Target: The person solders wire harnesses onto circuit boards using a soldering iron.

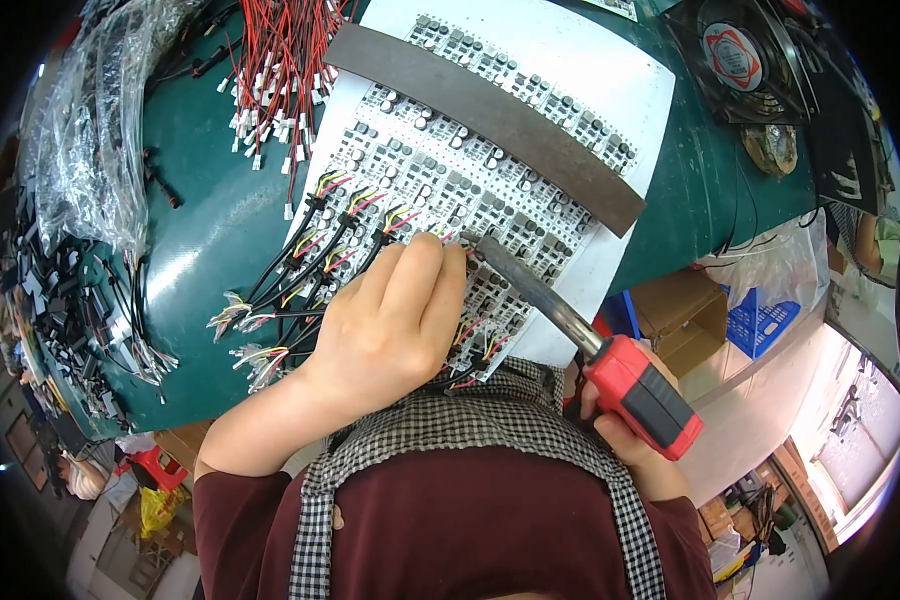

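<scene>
A dark-green, smooth tabletop (pixel 205 215) is filling the background; a black square fan with a red-and-white centre (pixel 732 58) is standing at the far right.

Mid-table, we are noting a white panel of small circuit boards (pixel 455 185), studded with grey and black components. A dark-brown, curved flat bar (pixel 500 120) is crossing it, and black-sheathed cables with red and yellow wire ends (pixel 315 262) are lying over its left part.

Left hand (pixel 390 325): fingers are bending close together, down onto the boards. They are hiding whatever may be pinched; we cannot tell.

Right hand (pixel 625 425): it is wrapping around the handle of a red-and-black, pistol-shaped soldering gun (pixel 642 395), whose long dark barrel is ending just beside the left fingers.

Risks, in our judgement: the bare fingers are sitting near a probably hot tip, so a wrist slip could be burning them. A wire shifting could be bridging neighbouring contacts. The left forearm, snagging cables, could be straining joints.
</scene>
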The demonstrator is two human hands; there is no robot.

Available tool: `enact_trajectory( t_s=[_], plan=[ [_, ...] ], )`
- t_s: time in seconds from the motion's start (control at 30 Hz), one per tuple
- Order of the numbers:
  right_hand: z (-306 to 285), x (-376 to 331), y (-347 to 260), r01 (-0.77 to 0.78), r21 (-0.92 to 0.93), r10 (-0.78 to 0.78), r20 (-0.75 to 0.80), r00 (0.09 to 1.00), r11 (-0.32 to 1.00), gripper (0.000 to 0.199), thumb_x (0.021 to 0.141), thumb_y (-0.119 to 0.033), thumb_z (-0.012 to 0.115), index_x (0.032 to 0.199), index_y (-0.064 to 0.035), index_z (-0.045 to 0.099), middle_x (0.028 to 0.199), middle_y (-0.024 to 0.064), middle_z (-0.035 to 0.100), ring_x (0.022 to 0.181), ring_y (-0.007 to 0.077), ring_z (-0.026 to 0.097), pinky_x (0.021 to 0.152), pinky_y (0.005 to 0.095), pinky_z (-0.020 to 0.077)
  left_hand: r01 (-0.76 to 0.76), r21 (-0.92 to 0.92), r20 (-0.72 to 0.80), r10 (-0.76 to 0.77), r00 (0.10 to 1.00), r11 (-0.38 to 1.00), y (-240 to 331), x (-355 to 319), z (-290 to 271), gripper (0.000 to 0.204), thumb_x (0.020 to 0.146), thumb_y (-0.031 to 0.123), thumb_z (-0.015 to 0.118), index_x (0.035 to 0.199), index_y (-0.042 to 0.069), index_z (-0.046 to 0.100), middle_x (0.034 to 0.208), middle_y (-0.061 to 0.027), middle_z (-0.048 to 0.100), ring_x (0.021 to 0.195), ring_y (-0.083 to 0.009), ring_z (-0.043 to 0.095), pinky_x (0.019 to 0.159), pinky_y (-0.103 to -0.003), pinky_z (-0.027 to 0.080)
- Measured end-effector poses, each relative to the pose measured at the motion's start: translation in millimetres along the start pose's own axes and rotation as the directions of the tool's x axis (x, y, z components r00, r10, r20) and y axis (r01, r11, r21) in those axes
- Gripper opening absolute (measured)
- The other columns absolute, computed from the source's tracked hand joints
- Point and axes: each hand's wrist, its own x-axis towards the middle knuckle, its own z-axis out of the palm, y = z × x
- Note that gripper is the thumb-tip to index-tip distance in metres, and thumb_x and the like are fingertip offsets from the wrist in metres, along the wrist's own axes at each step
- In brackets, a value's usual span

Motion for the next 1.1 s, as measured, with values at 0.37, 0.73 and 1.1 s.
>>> enact_trajectory(
  t_s=[0.37,0.73,1.1],
  plan=[
    [-2.7,-29.3,9.7,-0.113,0.089,0.119,-0.063,0.991,0.99,0.074,0.068,-0.027,0.082,0.124,0.0086,0.048,0.087,0.01,0.068,0.071,0.0226,0.068,0.064,0.0289,0.0517,0.016,-0.03,0.057,-0.014,0.998,0.999,-1.1,1.4,-2.0,0.033,0.068,-0.001,0.066,0.1,-0.007,0.062,0.092,-0.0139,0.052,0.07,-0.023,0.057,0.057,-0.031,0.049],
    [-1.6,-28.3,0.1,-0.131,0.057,0.135,-0.087,0.987,0.99,0.068,0.079,-0.033,0.074,0.123,0.0096,0.045,0.077,0.0051,0.068,0.069,0.0199,0.069,0.061,0.0285,0.0524,0.007,0.004,0.046,-0.007,0.999,1.0,-0.4,1.1,-1.6,0.033,0.067,0.0,0.066,0.1,-0.005,0.064,0.091,-0.0125,0.053,0.069,-0.0215,0.057,0.056,-0.03,0.048],
    [-0.5,-34.4,0.1,-0.042,0.041,0.044,-0.062,0.997,0.998,0.062,0.082,-0.023,0.071,0.124,0.0121,0.042,0.08,0.0073,0.068,0.069,0.0184,0.068,0.064,0.0273,0.0539,-0.031,0.087,-0.015,0.033,0.999,0.996,-4.4,1.1,2.4,0.022,0.07,0.006,0.06,0.091,0.0,0.061,0.087,-0.0059,0.051,0.067,-0.0141,0.052,0.05,-0.024,0.043]
  ],
)
